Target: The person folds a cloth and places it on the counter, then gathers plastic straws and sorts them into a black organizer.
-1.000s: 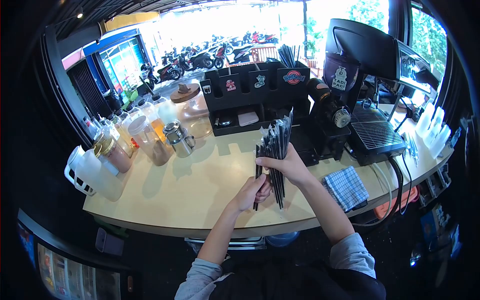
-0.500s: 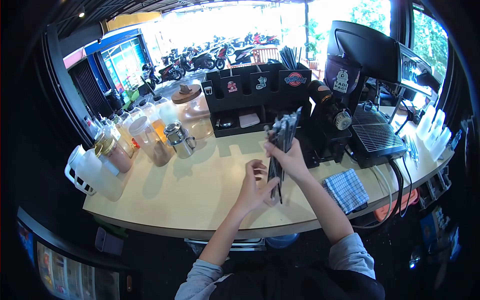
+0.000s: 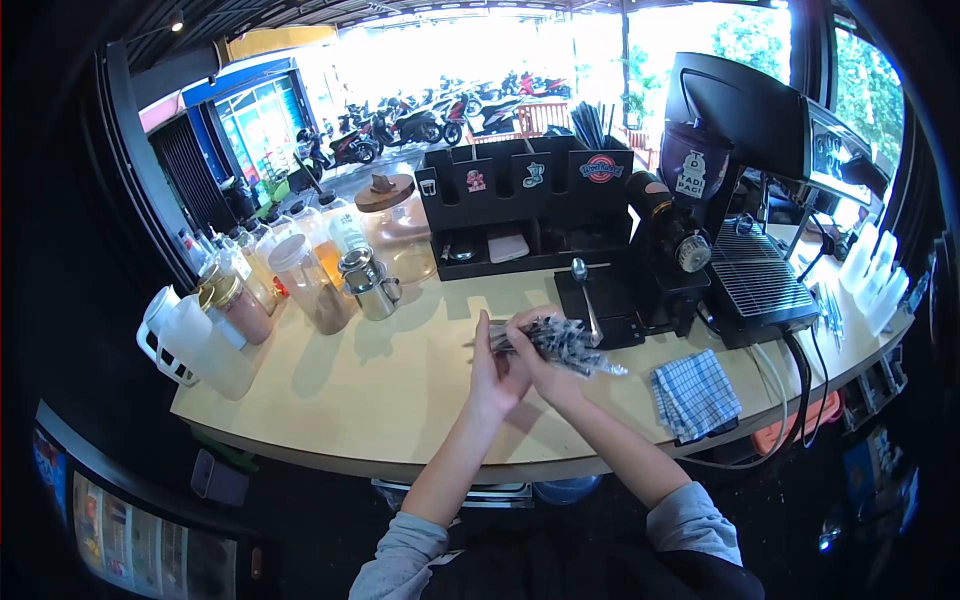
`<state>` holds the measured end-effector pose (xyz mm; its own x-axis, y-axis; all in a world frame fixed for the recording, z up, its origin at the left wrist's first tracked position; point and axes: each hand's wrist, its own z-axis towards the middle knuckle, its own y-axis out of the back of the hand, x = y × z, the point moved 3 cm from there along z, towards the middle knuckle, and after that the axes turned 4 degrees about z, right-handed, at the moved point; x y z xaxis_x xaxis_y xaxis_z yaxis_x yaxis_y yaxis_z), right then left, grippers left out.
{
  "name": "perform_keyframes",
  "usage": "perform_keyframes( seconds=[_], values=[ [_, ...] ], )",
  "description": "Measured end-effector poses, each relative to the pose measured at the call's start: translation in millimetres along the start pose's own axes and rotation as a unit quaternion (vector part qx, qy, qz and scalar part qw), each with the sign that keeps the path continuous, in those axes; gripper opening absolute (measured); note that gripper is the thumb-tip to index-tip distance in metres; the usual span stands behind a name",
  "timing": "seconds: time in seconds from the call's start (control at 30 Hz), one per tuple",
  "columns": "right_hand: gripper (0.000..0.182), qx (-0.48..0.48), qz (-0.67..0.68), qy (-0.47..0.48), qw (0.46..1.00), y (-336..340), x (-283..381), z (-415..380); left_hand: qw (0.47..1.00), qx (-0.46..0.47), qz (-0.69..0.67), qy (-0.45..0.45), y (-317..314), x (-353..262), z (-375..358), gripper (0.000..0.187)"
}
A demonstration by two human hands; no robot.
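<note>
A bundle of dark, clear-wrapped straws (image 3: 568,345) lies almost level over the counter, its wrapper ends pointing right. Wrapped round the bundle is my right hand (image 3: 540,362). My left hand (image 3: 492,365) is upright at the bundle's left end, palm against it, with its fingers stretched out. Behind the bundle, a long spoon (image 3: 588,300) rests on a black mat (image 3: 618,318). Beyond that stands a black organizer (image 3: 500,200) with stickers, and more straws (image 3: 590,128) stick up from its right compartment.
Pitchers (image 3: 205,350), bottles, a lidded jar (image 3: 385,225) and a metal drip filter (image 3: 368,285) stand on the left of the counter (image 3: 400,400). At right are a grinder (image 3: 665,225), an espresso machine (image 3: 755,275) and a checked cloth (image 3: 695,392).
The straw bundle has gone from upright to nearly level and lower. My right hand has come down and left, beside my left hand. The spoon and mat are now uncovered.
</note>
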<state>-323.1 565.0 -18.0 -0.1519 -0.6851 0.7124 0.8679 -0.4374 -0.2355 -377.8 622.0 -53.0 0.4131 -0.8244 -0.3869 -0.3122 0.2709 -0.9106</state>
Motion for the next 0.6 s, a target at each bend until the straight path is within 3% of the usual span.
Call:
perform_keyframes(
  seconds=[0.03,0.13,0.17,0.2,0.27,0.37,0.43,0.47,0.53,0.6],
  values=[
    [0.014,0.004,0.072,0.012,0.997,-2,-3,-2,0.998,0.033,-0.051,-0.018,4,-5,7,0.039],
    [0.019,0.035,-0.029,0.033,0.998,-4,0,-6,0.992,0.037,-0.103,-0.059,16,-19,27,0.024],
    [0.03,0.041,-0.05,-0.007,0.998,-2,2,-9,0.993,-0.034,-0.02,-0.112,20,-21,28,0.015],
    [0.03,0.038,-0.051,-0.006,0.998,0,0,-12,0.993,-0.032,-0.019,-0.109,20,-25,31,0.015],
    [0.042,-0.082,0.194,-0.169,0.963,7,-19,-21,0.964,-0.024,0.048,-0.259,22,-51,31,0.017],
    [0.043,-0.126,0.234,-0.225,0.938,25,-17,-33,0.946,-0.023,0.039,-0.322,6,-83,18,0.008],
    [0.043,-0.172,0.262,-0.259,0.914,32,-14,-34,0.891,-0.062,0.106,-0.438,-9,-96,2,0.006],
    [0.043,-0.172,0.262,-0.259,0.914,33,-17,-31,0.89,-0.063,0.106,-0.438,-11,-95,1,0.006],
    [0.04,-0.22,0.338,-0.322,0.856,35,-37,-32,0.88,-0.048,0.154,-0.448,-18,-86,-3,0.01],
    [0.039,-0.198,0.345,-0.309,0.864,33,-61,-33,0.878,-0.042,0.165,-0.448,-24,-66,-5,0.012]
  ],
)
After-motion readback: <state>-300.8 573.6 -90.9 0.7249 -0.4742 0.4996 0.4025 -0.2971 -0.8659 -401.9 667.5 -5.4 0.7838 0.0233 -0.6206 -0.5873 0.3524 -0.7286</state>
